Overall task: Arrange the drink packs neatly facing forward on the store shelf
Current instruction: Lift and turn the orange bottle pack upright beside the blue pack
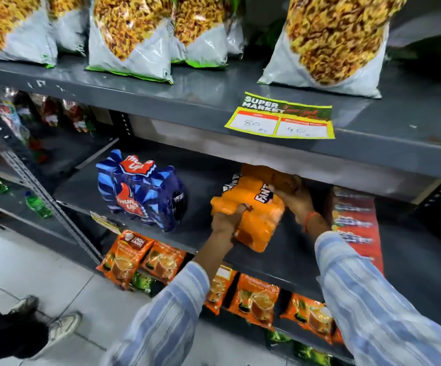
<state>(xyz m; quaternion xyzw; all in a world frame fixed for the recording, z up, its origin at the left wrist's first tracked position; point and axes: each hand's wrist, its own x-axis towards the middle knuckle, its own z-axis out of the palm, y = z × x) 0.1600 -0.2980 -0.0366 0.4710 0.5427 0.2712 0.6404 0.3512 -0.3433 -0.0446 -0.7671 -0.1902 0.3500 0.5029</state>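
Observation:
An orange Fanta drink pack (256,207) lies tilted on the middle grey shelf (209,186), its label turned sideways. My left hand (227,220) grips its near left edge. My right hand (293,196) holds its far right end, partly under the shelf above. A blue Thums Up drink pack (140,191) stands upright to the left, apart from the orange one. A red drink pack (354,228) stands at the right, behind my right forearm.
Large snack bags (132,35) line the top shelf above a yellow price tag (280,120). Orange tea pouches (161,260) fill the shelf below. Green bottles (38,206) lie on the left rack. Another person's shoes (63,326) are on the floor at lower left.

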